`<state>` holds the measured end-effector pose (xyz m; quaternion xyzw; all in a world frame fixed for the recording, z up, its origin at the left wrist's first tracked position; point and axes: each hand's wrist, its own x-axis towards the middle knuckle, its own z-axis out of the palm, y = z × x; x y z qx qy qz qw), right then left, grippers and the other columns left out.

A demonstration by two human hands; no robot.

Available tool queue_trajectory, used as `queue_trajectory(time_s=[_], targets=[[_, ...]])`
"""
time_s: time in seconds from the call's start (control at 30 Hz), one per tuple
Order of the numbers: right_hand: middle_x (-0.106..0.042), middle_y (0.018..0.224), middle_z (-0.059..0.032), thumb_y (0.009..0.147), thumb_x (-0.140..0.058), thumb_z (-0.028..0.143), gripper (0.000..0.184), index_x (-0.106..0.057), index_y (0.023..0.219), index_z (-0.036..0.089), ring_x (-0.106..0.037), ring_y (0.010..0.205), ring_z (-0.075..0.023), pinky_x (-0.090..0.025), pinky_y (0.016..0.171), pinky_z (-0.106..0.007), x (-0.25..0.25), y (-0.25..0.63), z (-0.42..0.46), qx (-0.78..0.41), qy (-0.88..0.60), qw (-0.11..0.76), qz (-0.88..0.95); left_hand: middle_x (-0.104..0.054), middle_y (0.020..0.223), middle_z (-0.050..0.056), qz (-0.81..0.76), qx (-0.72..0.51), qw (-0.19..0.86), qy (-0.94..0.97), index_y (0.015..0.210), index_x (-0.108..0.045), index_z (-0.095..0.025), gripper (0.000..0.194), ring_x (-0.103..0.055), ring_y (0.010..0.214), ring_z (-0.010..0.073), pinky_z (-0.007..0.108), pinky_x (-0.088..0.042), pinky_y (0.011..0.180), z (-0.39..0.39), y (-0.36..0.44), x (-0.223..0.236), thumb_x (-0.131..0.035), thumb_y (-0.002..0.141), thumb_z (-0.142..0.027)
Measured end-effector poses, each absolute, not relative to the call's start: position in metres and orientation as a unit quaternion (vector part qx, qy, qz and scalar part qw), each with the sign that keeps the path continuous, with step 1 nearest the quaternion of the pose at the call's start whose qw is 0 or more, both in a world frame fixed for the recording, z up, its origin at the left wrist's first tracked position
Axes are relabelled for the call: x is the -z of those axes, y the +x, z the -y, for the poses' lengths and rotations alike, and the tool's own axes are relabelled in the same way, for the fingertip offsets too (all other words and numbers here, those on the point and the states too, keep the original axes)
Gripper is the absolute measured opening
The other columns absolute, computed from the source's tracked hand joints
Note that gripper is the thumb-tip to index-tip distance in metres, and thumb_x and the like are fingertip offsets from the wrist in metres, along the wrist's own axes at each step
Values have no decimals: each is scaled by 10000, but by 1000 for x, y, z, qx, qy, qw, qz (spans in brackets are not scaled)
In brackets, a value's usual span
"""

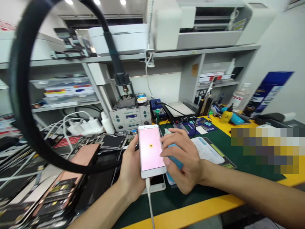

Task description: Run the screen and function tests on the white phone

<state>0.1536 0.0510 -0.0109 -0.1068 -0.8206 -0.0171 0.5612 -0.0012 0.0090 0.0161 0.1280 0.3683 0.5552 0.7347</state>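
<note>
A white smartphone [149,159] with a lit pale pink screen and a small yellow icon is held upright in my left hand [130,168]. My left fingers wrap behind it, so they are partly hidden. From its lower edge a white charging cable [149,194] runs down. Beside the phone's right edge, my right hand [183,156] is open, its fingers bent and apart, the tips near or touching the screen's side. Under both hands lies another phone [157,186] on the green mat [214,187]. A blue item [175,156] is partly covered by my right hand.
A black hose [21,95] loops across the left, close to my left hand. Stacked phones and parts [71,178] crowd the left side. Behind stand a grey station [131,117] and white chargers [88,125]. A yellow bottle [226,116] and a white card [208,151] are at right.
</note>
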Motion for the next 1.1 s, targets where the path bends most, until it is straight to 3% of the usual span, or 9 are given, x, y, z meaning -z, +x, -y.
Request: queue_trajectory(time_s=[0.33,0.6,0.7,0.8,0.9,1.1], targets=[[-627,785,-15,729,-516,176,77,-580,759,206,-669,847,-173,-480,970,-446,12,151,-54,36,-109,634,765,-753,905,102,-402,-545,719,156,1237,-669,-148,375,-729,751,239,356,-591,699,-16,1,-18,-398,1021,-293],[-630,773,-17,707,-525,178,64,-567,748,203,-666,791,-171,-483,915,-432,8,152,-56,35,-88,672,735,-714,798,90,-358,-555,737,146,845,-654,-131,350,-707,729,223,346,-583,725,-24,27,-40,-349,995,-214],[-626,773,-22,707,-516,171,79,-571,753,203,-656,780,-179,-481,917,-448,4,155,-55,29,-88,672,735,-686,747,84,-329,-553,747,166,815,-646,-120,334,-694,720,224,351,-573,739,-34,33,-35,-365,974,-208],[-622,780,-36,730,-508,157,99,-592,774,184,-659,799,-188,-473,917,-458,2,158,-54,12,-93,659,747,-654,703,61,-289,-552,764,170,841,-651,-128,302,-686,727,231,353,-562,754,-42,29,-22,-417,970,-269],[-617,789,-35,749,-514,136,113,-613,790,171,-672,851,-199,-449,975,-493,5,160,-54,-4,-99,644,758,-684,789,58,-238,-553,778,179,948,-671,-138,252,-686,754,225,353,-548,792,-43,23,-7,-467,956,-287],[-604,830,-55,736,-530,108,131,-639,802,139,-683,918,-228,-436,996,-539,9,160,-51,0,-97,617,781,-712,904,106,-228,-569,774,158,1115,-699,-98,442,-687,820,256,371,-534,823,-34,24,2,-449,967,-431]])
